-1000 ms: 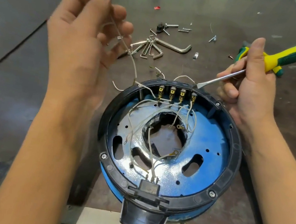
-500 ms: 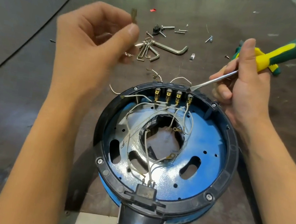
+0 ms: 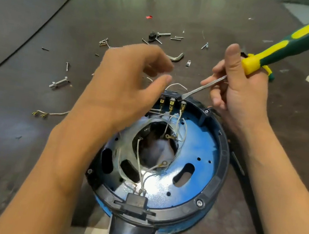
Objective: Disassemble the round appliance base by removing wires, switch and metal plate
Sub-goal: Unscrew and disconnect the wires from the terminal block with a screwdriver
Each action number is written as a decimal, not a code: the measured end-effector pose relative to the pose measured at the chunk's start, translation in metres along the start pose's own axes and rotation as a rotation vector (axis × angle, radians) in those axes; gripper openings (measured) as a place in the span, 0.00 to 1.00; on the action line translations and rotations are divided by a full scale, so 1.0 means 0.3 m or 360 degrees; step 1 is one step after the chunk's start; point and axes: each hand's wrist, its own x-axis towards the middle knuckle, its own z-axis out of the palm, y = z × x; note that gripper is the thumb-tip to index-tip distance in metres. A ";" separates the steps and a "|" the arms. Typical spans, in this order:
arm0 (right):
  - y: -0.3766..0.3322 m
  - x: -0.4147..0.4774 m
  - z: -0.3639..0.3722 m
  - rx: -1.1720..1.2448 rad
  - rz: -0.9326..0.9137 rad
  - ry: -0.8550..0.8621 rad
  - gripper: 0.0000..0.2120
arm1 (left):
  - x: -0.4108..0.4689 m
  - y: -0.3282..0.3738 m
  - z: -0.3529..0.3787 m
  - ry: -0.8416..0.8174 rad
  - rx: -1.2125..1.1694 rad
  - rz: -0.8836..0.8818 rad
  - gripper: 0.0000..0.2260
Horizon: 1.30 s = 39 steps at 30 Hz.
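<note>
Left hand (image 3: 126, 84), now empty and relaxed, is back over the round blue-and-black appliance base (image 3: 223, 161). One freed white wire (image 3: 53, 114) lies to its left. Right hand (image 3: 238, 97) grips the green-and-yellow screwdriver (image 3: 293, 43) at the remaining brass terminals (image 3: 171, 104).

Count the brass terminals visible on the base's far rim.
3 brass terminals, in a row at the far rim: left, middle, right, just below the screwdriver tip. The left hand covers the row's left end, so more may be hidden.
</note>
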 end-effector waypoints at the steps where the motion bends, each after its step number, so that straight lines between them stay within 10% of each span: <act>1: -0.010 -0.001 -0.005 -0.0053 -0.0021 -0.0031 0.19 | -0.006 0.039 0.013 -0.0048 0.0085 -0.0014 0.04; 13: -0.063 -0.028 -0.067 -0.0376 -0.0265 -0.0456 0.21 | -0.052 0.082 0.120 -0.0364 0.0139 -0.0439 0.09; 39: -0.112 -0.061 -0.039 -0.0794 -0.0405 -0.0773 0.15 | -0.030 0.014 0.133 -0.0588 0.0376 -0.0209 0.07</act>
